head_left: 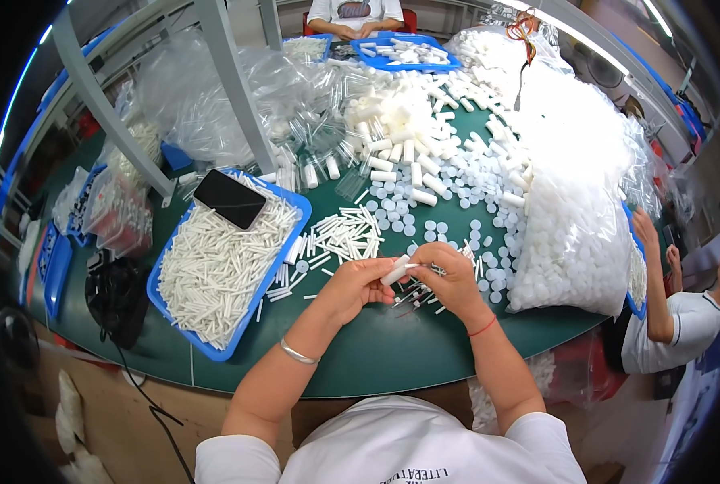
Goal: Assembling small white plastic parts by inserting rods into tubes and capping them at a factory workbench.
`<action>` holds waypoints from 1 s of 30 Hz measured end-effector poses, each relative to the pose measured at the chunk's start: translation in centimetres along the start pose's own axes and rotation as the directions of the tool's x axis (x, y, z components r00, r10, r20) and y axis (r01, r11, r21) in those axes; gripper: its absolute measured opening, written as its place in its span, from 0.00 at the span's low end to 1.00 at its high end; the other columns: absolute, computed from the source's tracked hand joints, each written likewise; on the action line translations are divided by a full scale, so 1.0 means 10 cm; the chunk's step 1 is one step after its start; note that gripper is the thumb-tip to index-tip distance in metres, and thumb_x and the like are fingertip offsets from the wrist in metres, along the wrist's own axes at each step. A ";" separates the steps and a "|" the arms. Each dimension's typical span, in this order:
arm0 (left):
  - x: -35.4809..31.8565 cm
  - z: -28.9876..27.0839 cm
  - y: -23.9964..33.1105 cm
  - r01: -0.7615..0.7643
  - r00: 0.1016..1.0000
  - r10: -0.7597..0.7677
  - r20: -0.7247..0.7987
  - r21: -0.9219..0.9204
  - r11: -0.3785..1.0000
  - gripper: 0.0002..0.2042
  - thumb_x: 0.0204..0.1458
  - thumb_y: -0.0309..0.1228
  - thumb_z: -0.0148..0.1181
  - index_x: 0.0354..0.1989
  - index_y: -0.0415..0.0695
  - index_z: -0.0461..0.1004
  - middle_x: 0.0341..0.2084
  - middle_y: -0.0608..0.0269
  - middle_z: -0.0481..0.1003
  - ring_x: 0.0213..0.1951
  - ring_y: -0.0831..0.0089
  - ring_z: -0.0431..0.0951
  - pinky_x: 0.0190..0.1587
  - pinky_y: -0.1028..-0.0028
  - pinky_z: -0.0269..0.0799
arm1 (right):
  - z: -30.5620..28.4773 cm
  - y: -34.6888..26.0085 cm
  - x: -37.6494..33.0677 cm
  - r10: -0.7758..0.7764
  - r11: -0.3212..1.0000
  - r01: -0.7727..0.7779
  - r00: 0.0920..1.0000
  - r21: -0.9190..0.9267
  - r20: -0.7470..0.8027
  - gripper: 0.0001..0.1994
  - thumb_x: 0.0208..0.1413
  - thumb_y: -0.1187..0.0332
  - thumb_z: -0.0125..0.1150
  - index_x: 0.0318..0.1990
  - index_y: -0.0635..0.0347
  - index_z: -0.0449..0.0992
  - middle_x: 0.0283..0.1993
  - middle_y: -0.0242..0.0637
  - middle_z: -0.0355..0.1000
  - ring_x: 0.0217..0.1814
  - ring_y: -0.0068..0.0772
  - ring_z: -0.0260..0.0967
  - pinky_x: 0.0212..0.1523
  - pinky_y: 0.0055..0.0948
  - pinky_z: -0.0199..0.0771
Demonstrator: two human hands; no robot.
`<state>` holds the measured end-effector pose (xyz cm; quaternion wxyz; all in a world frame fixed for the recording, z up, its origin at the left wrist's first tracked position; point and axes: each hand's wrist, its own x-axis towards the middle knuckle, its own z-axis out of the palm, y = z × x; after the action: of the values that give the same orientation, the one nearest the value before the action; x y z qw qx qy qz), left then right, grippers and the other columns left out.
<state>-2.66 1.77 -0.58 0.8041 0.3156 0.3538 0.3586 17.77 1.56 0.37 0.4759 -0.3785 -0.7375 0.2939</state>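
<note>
While both forearms reach in from the near edge of the dark green table [336,367], the left hand [355,284] holds a short, smooth-looking white cylinder [395,273] between thumb and fingers, tilted with its upper end leaning right. The right hand [450,278] is drawn narrow, thumb and fingertips closed in at that upper end, where a slender white piece [412,266] shows; whether it sits inside the cylinder or only against it, I cannot tell.

The cylinder looks light and fairly stiff, though its material is unclear and it may give a little under a hard squeeze. Its round side could roll or slip, so a gentle hold around the middle of the barrel, leaving the end free, seems best. The slender piece is probably easier to bend, and better pinched close to where it meets the cylinder.

Just beyond the hands lie a loose heap of thin white sticks [350,234] and, to the right of it, scattered translucent round discs [436,231]. A blue plastic tray [220,353] full of similar sticks stands left, a black phone [229,199] resting on its contents; a bulging clear plastic bag [571,270] stands right.
</note>
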 end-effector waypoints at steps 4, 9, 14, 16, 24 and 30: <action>-0.03 0.05 0.04 0.015 0.998 -0.009 -0.064 0.096 0.995 0.15 0.57 0.32 0.57 0.48 0.34 0.74 0.32 0.60 0.78 0.23 0.80 0.74 0.28 0.80 0.75 | -0.04 0.04 0.00 -0.063 0.997 0.066 0.996 -0.038 0.069 0.07 0.45 0.79 0.65 0.34 0.64 0.77 0.35 0.37 0.75 0.37 0.31 0.72 0.37 0.28 0.72; -0.03 0.06 0.02 -0.150 0.968 0.218 -0.127 0.405 0.902 0.17 0.57 0.30 0.57 0.52 0.33 0.71 0.32 0.60 0.77 0.23 0.80 0.74 0.27 0.81 0.75 | -0.03 0.09 0.01 -0.065 0.986 0.064 0.998 -0.151 0.001 0.06 0.46 0.76 0.66 0.34 0.63 0.78 0.34 0.38 0.75 0.36 0.36 0.72 0.36 0.30 0.72; -0.04 0.05 0.05 -0.188 0.946 0.277 -0.166 0.415 0.890 0.19 0.55 0.27 0.58 0.54 0.32 0.69 0.30 0.58 0.77 0.24 0.80 0.75 0.25 0.80 0.75 | -0.05 0.10 0.02 -0.167 0.923 0.159 0.986 -0.350 0.008 0.07 0.45 0.76 0.66 0.34 0.61 0.79 0.34 0.37 0.75 0.36 0.40 0.72 0.37 0.32 0.71; -0.03 0.05 0.07 -0.184 0.948 0.274 -0.164 0.421 0.888 0.20 0.55 0.27 0.58 0.55 0.32 0.68 0.30 0.58 0.77 0.23 0.80 0.75 0.25 0.80 0.75 | -0.07 0.13 0.02 -0.160 0.920 0.138 0.987 -0.366 -0.030 0.07 0.44 0.77 0.66 0.34 0.60 0.79 0.33 0.37 0.74 0.35 0.40 0.71 0.36 0.34 0.70; -0.03 0.01 0.08 -0.137 0.965 0.231 -0.127 0.505 0.852 0.22 0.53 0.28 0.61 0.56 0.32 0.67 0.26 0.61 0.77 0.22 0.80 0.74 0.23 0.80 0.74 | -0.03 0.16 -0.01 -0.179 0.892 0.201 0.980 -0.406 0.092 0.10 0.45 0.77 0.64 0.37 0.60 0.77 0.36 0.37 0.73 0.37 0.40 0.68 0.39 0.35 0.69; 0.01 0.10 0.16 -0.109 0.972 0.212 -0.105 0.596 0.796 0.24 0.52 0.30 0.62 0.56 0.33 0.66 0.24 0.60 0.77 0.21 0.79 0.75 0.22 0.80 0.72 | 0.05 -0.04 -0.04 -0.036 0.944 0.111 0.971 -0.310 0.238 0.23 0.46 0.76 0.63 0.52 0.61 0.69 0.41 0.43 0.71 0.40 0.44 0.67 0.41 0.37 0.68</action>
<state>-2.34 2.47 1.12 0.6017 0.5458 0.4848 0.3240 17.31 1.00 0.37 0.3304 -0.3864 -0.8391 0.1935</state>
